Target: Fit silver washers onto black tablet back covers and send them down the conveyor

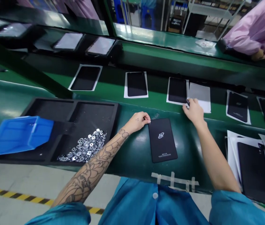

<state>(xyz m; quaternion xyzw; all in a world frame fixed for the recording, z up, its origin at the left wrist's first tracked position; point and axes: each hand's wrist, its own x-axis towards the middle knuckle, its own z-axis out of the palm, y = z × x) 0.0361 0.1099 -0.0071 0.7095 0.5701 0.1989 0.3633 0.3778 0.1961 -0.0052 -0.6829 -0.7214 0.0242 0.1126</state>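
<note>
On the green bench before me lies a black tablet back cover point(162, 145) with a white logo and small print. My left hand point(139, 121) is closed in a pinch at the cover's upper left corner; what sits between the fingertips is too small to make out. My right hand point(195, 112) reaches to the belt, its thumb and fingers closed around a small dark thing point(188, 102) that I cannot identify. It is at the lower right corner of a black panel point(177, 89) lying on a white sheet, beside a bare white sheet point(200, 95).
To the left, a black divided tray point(92, 115) holds a heap of small shiny metal washers point(87, 147) and a blue bin point(22, 134). More panels on sheets point(137, 84) line the green belt. Stacked panels with sheets point(254, 168) stand at right. A co-worker in pink point(252, 29) sits across.
</note>
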